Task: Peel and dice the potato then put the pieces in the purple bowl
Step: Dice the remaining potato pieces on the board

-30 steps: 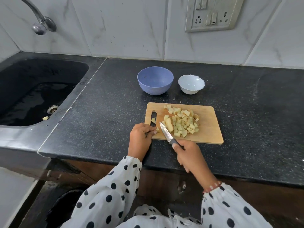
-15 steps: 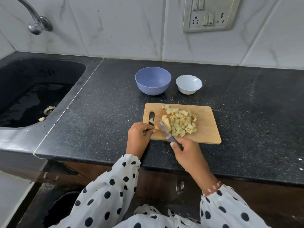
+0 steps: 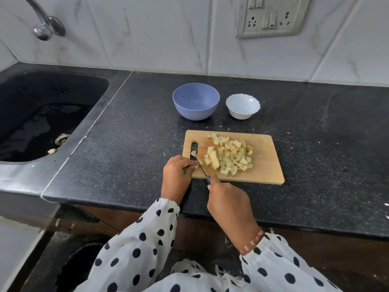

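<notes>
1. Gripping the knife (image 3: 201,165) by its handle, the right hand (image 3: 228,200) sits just below the lower edge of the cutting board (image 3: 267,163), low in the middle of the frame; the blade angles up and left over the board's lower left corner.
2. The left hand (image 3: 176,173) rests at that same corner with its fingers curled, fingertips touching the board beside the blade; whether they pinch a small potato bit there I cannot tell.
3. One small potato scrap (image 3: 193,153) lies next to the board's handle slot, just beside the knife tip.
4. The diced potato pieces (image 3: 229,155) lie heaped on the centre of the board, to the right of the blade.
5. The purple bowl (image 3: 196,104) stands on the black countertop (image 3: 315,133) above the board, towards centre frame, with no potato pieces showing in it.
6. A white scalloped bowl (image 3: 243,106) stands just right of the purple one, apart from it.
7. At the left of the frame is a dark sink (image 3: 90,121) with a pale scrap near its drain, and a tap (image 3: 45,26) in the upper left.
8. A switch-and-socket plate (image 3: 270,16) hangs on the tiled wall at the upper right.
</notes>
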The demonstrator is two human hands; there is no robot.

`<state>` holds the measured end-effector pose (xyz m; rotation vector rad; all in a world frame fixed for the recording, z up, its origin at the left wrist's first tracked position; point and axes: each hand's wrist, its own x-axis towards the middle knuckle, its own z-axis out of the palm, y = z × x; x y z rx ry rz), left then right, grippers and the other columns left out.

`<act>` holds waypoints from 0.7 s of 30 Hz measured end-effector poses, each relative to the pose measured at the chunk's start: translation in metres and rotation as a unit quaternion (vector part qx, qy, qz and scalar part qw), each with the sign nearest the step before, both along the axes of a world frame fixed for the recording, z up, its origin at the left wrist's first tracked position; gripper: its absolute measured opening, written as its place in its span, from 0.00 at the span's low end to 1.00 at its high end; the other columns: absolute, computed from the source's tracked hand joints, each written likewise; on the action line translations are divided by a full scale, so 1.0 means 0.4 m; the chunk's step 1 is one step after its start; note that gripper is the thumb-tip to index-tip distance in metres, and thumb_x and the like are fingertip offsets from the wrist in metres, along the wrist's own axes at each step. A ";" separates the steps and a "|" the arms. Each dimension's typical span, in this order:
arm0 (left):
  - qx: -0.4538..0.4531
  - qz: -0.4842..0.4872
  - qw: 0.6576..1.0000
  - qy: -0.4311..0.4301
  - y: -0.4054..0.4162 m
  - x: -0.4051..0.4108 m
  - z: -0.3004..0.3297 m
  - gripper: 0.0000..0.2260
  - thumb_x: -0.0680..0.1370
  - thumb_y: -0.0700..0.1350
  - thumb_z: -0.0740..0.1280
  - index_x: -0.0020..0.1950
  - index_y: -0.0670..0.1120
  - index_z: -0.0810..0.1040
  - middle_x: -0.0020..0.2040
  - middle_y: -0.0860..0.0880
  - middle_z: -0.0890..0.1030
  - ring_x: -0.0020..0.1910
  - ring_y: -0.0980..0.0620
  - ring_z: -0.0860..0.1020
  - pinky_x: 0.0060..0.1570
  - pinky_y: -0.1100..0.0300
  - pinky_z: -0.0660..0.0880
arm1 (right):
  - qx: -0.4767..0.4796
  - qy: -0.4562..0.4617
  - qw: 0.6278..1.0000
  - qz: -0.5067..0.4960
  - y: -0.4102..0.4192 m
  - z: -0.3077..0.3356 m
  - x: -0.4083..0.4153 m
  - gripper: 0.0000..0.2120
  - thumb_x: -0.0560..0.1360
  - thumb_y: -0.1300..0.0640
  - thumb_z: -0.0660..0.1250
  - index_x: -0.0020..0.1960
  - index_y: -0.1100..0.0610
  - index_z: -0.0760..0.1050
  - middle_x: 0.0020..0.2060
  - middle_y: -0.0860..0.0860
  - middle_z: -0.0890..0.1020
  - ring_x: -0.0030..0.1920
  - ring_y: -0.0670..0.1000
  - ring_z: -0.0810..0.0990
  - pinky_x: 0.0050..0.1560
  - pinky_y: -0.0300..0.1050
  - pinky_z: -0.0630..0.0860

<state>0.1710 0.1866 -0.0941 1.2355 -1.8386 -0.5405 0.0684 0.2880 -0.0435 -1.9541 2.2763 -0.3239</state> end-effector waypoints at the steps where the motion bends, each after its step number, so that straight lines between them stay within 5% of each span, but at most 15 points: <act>1: 0.000 -0.001 1.000 0.001 0.001 0.001 0.001 0.05 0.67 0.35 0.74 0.40 0.41 0.84 0.36 0.46 0.80 0.38 0.54 0.74 0.44 0.76 0.67 | 0.004 0.008 1.000 0.002 0.003 -0.002 0.000 0.19 0.80 0.56 0.56 0.70 0.56 0.61 0.45 0.51 0.81 0.43 0.51 0.81 0.35 0.43 0.71; 12: -0.002 -0.002 1.000 -0.002 0.004 0.002 0.009 0.05 0.67 0.35 0.74 0.41 0.42 0.84 0.36 0.47 0.81 0.39 0.54 0.74 0.44 0.77 0.66 | -0.006 0.037 0.999 0.004 0.007 -0.017 -0.008 0.19 0.81 0.54 0.54 0.71 0.54 0.60 0.43 0.50 0.81 0.41 0.49 0.80 0.33 0.41 0.68; 21: 0.082 0.003 0.996 0.036 0.014 0.009 0.029 0.06 0.71 0.37 0.71 0.47 0.44 0.83 0.44 0.51 0.79 0.42 0.63 0.73 0.45 0.82 0.63 | -0.043 -0.119 0.991 -0.047 0.022 -0.004 -0.035 0.17 0.81 0.50 0.53 0.68 0.51 0.68 0.45 0.50 0.81 0.46 0.51 0.78 0.37 0.40 0.64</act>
